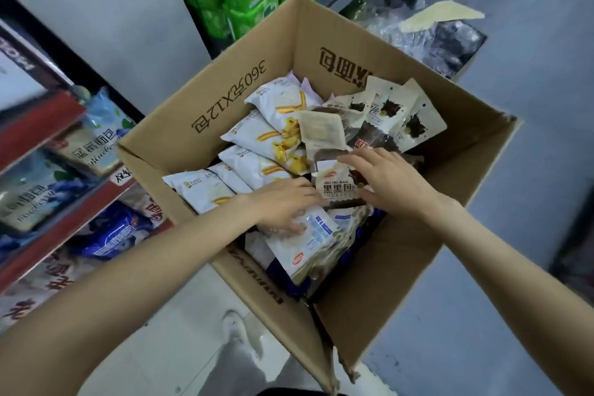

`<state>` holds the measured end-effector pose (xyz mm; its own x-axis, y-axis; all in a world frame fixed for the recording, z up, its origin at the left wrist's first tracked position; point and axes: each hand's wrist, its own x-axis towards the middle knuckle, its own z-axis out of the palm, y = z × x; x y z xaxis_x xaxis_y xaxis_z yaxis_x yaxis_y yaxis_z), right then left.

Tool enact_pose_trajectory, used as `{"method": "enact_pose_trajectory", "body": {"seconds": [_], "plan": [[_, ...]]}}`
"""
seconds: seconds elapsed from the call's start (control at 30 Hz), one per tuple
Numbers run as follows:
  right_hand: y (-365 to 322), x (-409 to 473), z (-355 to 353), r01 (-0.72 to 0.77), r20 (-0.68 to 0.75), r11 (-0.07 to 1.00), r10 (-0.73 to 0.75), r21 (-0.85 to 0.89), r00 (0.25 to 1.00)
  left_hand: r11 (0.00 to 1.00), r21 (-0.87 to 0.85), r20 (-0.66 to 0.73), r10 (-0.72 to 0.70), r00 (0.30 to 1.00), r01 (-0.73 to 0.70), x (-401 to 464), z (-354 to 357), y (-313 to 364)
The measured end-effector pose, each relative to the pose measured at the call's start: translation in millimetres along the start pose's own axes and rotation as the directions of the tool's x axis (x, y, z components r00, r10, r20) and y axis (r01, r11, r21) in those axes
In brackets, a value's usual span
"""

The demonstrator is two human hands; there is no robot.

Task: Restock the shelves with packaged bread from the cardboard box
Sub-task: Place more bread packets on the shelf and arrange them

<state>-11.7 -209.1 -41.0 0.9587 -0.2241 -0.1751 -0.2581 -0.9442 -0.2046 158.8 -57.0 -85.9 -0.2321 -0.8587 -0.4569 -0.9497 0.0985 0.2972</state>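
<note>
— Both forearms reached down into the box [401, 254]; what were the hands doing?
— Left hand [283, 206] lay with fingers spread flat on a white-blue pack [316, 235], grasping nothing. Right hand [385, 180] pinched a dark pack [340, 190] at its right edge.
— Where was the bread?
— Packs filled the box: white-yellow ones [266, 135] at left, beige ones [395, 112] at the far side. More sat on the shelves [41, 128] at left.

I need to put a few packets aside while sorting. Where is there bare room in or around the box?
Bare floor lies right of the cardboard box. The pale floor strip between box and shelves is free but narrow. Inside the box, bread packets crowd the space, with both the left hand and right hand among them.
</note>
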Motion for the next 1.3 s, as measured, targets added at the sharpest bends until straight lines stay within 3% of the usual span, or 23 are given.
{"method": "enact_pose_trajectory", "body": {"seconds": [0.17,0.27,0.53,0.63,0.77,0.87,0.97,1.07,1.2,1.3], "plan": [[5.7,-0.4,3.6,0.002,-0.082,1.000,-0.004,-0.026,0.997,0.999,0.048,-0.078,-0.003,0.997,0.007,0.2,-2.1,-5.2],[9.6,6.9,6.7,-0.119,-0.129,0.992,0.113,-0.036,0.985,0.994,-0.066,-0.151,-0.091,0.984,0.082,-13.7,-5.5,-12.8],[2.6,25.7,5.4,-0.119,-0.297,0.971,0.179,0.207,0.938,0.839,-0.438,-0.254,-0.460,0.851,0.322,-49.8,-14.1,-31.5],[4.4,30.3,8.9,-0.168,-0.223,0.965,0.212,0.200,0.952,0.783,-0.482,-0.243,-0.551,0.798,0.394,-52.4,-9.2,-30.8],[8.0,28.2,12.4,-0.180,-0.159,0.958,0.218,0.223,0.963,0.801,-0.514,-0.320,-0.512,0.797,0.308,-43.0,-9.6,-25.5],[9.6,22.5,10.0,-0.098,-0.111,0.966,0.128,0.240,0.986,0.791,-0.560,-0.325,-0.485,0.812,0.248,-34.6,-11.8,-19.5],[9.9,9.0,7.3,0.022,-0.023,0.965,-0.016,0.260,1.000,0.749,-0.599,-0.299,-0.536,0.789,0.282,-32.8,-9.1,-19.4],[9.5,-1.1,7.0,0.152,0.028,0.972,-0.160,0.181,0.987,0.735,-0.625,-0.307,-0.541,0.783,0.263,-36.3,-9.7,-16.0],[5.7,-8.9,0.3,0.153,0.271,0.987,-0.163,0.058,0.949,0.769,-0.603,-0.332,-0.485,0.809,0.214,-41.0,-15.0,-11.2],[4.4,-10.9,-1.2,0.190,0.207,0.981,-0.192,0.030,0.959,0.805,-0.548,-0.339,-0.463,0.819,0.228,-41.8,-13.4,-10.1]]}}
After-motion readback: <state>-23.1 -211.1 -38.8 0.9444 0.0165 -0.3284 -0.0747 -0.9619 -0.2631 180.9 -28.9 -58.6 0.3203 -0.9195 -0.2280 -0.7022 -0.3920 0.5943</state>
